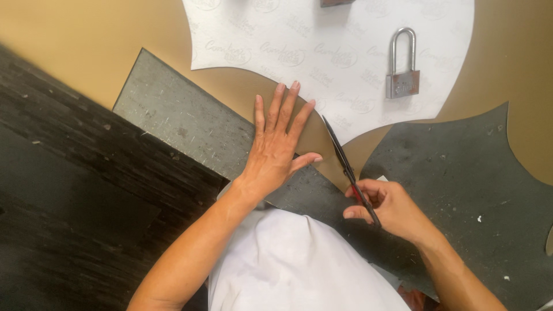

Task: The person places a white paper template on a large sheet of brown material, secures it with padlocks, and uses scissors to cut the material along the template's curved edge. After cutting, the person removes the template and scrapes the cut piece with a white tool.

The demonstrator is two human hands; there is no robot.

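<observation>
My left hand lies flat with fingers spread on a tan sheet of material, pressing it down next to the curved edge of a white paper pattern. My right hand grips a thin dark knife like a pen. Its blade points up along the pattern's curved edge, just right of my left fingertips. A grey cutting board lies under the tan sheet.
A silver padlock rests on the white pattern as a weight. A dark grey cut piece lies at the right. Dark wood boards fill the left. My white shirt is at the bottom.
</observation>
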